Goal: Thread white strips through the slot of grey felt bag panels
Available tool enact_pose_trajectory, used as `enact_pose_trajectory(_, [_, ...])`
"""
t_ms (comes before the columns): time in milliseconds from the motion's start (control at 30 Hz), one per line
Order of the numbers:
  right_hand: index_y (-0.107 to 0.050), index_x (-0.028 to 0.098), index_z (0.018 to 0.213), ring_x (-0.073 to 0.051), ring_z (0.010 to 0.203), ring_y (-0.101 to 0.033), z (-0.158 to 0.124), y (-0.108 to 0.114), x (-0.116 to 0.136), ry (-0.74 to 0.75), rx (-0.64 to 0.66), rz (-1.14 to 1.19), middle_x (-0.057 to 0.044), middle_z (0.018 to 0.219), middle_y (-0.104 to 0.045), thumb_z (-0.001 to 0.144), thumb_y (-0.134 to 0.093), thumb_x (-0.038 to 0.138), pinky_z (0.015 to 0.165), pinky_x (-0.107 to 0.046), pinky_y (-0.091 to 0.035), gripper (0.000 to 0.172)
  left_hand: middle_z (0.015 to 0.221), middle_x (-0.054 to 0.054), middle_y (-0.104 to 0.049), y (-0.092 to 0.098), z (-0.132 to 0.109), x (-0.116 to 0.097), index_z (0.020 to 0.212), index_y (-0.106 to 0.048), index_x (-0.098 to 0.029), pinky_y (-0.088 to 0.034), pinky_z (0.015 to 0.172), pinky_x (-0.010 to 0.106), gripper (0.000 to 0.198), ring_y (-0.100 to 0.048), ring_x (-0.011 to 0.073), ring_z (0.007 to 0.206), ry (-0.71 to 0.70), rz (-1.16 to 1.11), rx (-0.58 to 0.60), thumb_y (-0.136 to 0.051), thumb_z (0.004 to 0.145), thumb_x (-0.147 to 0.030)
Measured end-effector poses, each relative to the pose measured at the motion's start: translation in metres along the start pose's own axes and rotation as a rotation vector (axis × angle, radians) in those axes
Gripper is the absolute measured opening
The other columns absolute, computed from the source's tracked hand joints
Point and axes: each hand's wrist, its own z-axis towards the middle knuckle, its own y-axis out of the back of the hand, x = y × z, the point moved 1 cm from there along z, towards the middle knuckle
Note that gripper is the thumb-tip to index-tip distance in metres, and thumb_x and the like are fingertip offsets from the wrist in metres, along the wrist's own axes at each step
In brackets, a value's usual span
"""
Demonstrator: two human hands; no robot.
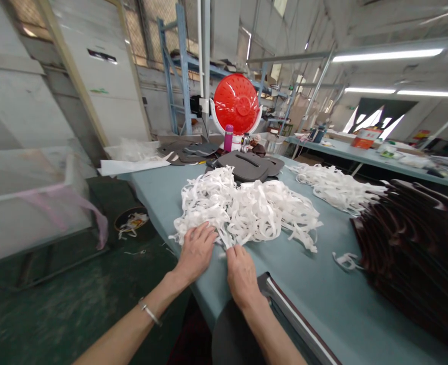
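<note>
A loose heap of white fabric strips [254, 210] lies tangled on the blue-green table [300, 289]. My left hand [198, 249] rests on the heap's near left edge with its fingers stretched out over the strips. Just to the right, my right hand [241, 271] is closed, pinching the end of a white strip [227, 238] that runs out of the heap. Under my right forearm, at the table's near edge, lies a dark grey piece [229, 334] with a light-striped edge band [300, 317] beside it.
Dark brown stacked pieces [410, 253] fill the table's right side, near a second heap of white strips [338, 187]. Behind my heap lie grey flat pieces [243, 166], a purple bottle [228, 138] and a red round heater [236, 104]. A white bin [74, 177] stands left.
</note>
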Motion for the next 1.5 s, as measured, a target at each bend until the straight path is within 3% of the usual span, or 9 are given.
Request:
enact_pose_trajectory(333, [-0.056, 0.019, 0.081, -0.015, 0.071, -0.054, -0.098, 0.051, -0.077, -0.338, 0.055, -0.035, -0.002, 0.08, -0.056, 0.093, -0.043, 0.015, 0.064, -0.025, -0.035, 0.018, 0.122, 0.01, -0.059, -0.01, 0.011, 0.0, 0.11, -0.059, -0.02, -0.026, 0.103, 0.05, 0.03, -0.042, 0.0291, 0.127, 0.044, -0.046, -0.117, -0.047, 0.084, -0.011])
enact_pose_trajectory(567, [-0.055, 0.024, 0.12, -0.021, 0.083, -0.055, -0.043, 0.031, -0.037, -0.202, -0.011, 0.063, -0.005, 0.092, -0.06, 0.087, -0.05, 0.012, 0.068, -0.028, -0.037, 0.036, 0.118, 0.008, -0.059, 0.002, 0.012, -0.042, 0.115, -0.057, -0.022, -0.036, 0.097, 0.041, 0.04, -0.05, 0.0232, 0.114, -0.033, -0.314, -0.073, -0.038, 0.084, -0.005])
enact_pose_trajectory(733, [-0.064, 0.015, 0.088, -0.02, 0.083, -0.056, -0.022, 0.023, -0.021, -0.345, -0.078, 0.217, -0.01, 0.087, -0.062, 0.087, -0.048, 0.012, 0.071, -0.029, -0.04, 0.016, 0.126, 0.006, -0.057, -0.024, 0.038, -0.053, 0.127, -0.049, -0.023, -0.036, 0.103, 0.04, 0.05, -0.047, 0.0187, 0.121, -0.194, -0.521, 0.129, -0.032, 0.083, -0.004])
enact_pose_trajectory(900, [-0.06, 0.018, 0.077, -0.014, 0.069, -0.055, -0.088, 0.061, -0.041, -0.495, -0.101, 0.556, -0.001, 0.072, -0.06, 0.09, -0.045, 0.023, 0.065, -0.024, -0.04, 0.021, 0.124, 0.011, -0.058, -0.042, 0.058, -0.049, 0.121, -0.052, -0.017, -0.039, 0.102, 0.043, 0.041, -0.05, 0.0219, 0.119, -0.128, -0.559, 0.158, -0.037, 0.083, -0.009])
enact_pose_trajectory(1033, [-0.058, 0.017, 0.077, -0.011, 0.057, -0.048, -0.139, 0.092, -0.053, -0.714, 0.019, 0.943, 0.003, 0.062, -0.054, 0.081, -0.053, 0.027, 0.054, -0.022, -0.034, 0.012, 0.122, 0.009, -0.057, -0.007, 0.053, -0.089, 0.118, -0.053, -0.019, -0.034, 0.105, 0.043, 0.03, -0.047, 0.0224, 0.12, -0.136, -0.646, 0.154, -0.04, 0.091, -0.024])
enact_pose_trajectory(1133, [-0.054, 0.017, 0.075, -0.009, 0.056, -0.045, -0.153, 0.108, -0.046, -0.706, 0.068, 1.143, 0.004, 0.062, -0.052, 0.077, -0.055, 0.022, 0.053, -0.021, -0.032, 0.005, 0.122, 0.006, -0.058, 0.027, 0.034, -0.134, 0.119, -0.054, -0.023, -0.027, 0.108, 0.038, 0.03, -0.043, 0.0205, 0.125, -0.356, -0.849, 0.394, -0.04, 0.095, -0.035])
enact_pose_trajectory(1233, [-0.051, 0.018, 0.073, -0.01, 0.062, -0.049, -0.166, 0.118, -0.034, -0.661, 0.057, 1.274, 0.003, 0.066, -0.055, 0.075, -0.054, 0.018, 0.057, -0.021, -0.036, 0.004, 0.095, 0.001, -0.065, 0.043, 0.012, -0.163, 0.095, -0.063, -0.022, -0.031, 0.101, 0.033, 0.034, -0.054, 0.0173, 0.103, -0.515, -0.912, 0.7, -0.033, 0.097, -0.038])
enact_pose_trajectory(1367, [-0.045, 0.021, 0.09, -0.008, 0.052, -0.049, -0.199, 0.123, -0.029, -0.766, 0.133, 1.428, 0.004, 0.069, -0.057, 0.084, -0.052, 0.029, 0.048, -0.02, -0.035, 0.012, 0.063, -0.004, -0.054, 0.045, -0.006, -0.163, 0.069, -0.058, -0.017, -0.037, 0.063, 0.021, 0.04, -0.049, 0.0103, 0.062, -0.414, -0.916, 0.964, -0.04, 0.093, -0.044])
enact_pose_trajectory(1500, [-0.047, 0.019, 0.102, -0.006, 0.047, -0.043, -0.234, 0.125, -0.034, -0.779, 0.287, 1.39, 0.003, 0.071, -0.057, 0.09, -0.047, 0.04, 0.045, -0.019, -0.031, 0.025, 0.067, -0.004, -0.056, 0.05, -0.015, -0.154, 0.075, -0.058, -0.018, -0.034, 0.06, 0.019, 0.03, -0.05, 0.0093, 0.064, -0.396, -0.979, 1.066, -0.043, 0.093, -0.037])
